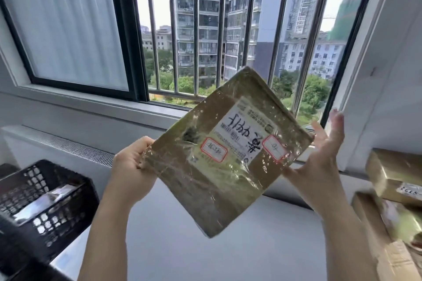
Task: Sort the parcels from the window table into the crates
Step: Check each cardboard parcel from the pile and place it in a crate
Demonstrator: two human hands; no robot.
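The left hand [131, 162] grips the left corner of a flat brown parcel [225, 155], fingers curled round its edge, and holds it up in the air in front of the window [205, 29], tilted so that it hangs like a diamond with one corner pointing down. The right hand [319, 157] is spread wide with its fingers straight, the palm set against the parcel's right corner, supporting it without curling round it. The parcel is wrapped in shiny clear tape and bears a white shipping label [245, 131] with large dark handwriting, seen upside down, and two small red-bordered stickers, one near the middle and one at the right corner. Below and to the left stands a black lattice-sided crate [45, 203] with a silvery grey packet [45, 201] lying inside it. At the right edge, more brown taped parcels [397, 180] lie stacked on one another, the top one carrying a white label; what they rest on is cut off by the edge of the head view. Through the window's metal bars show tall apartment blocks and green trees.
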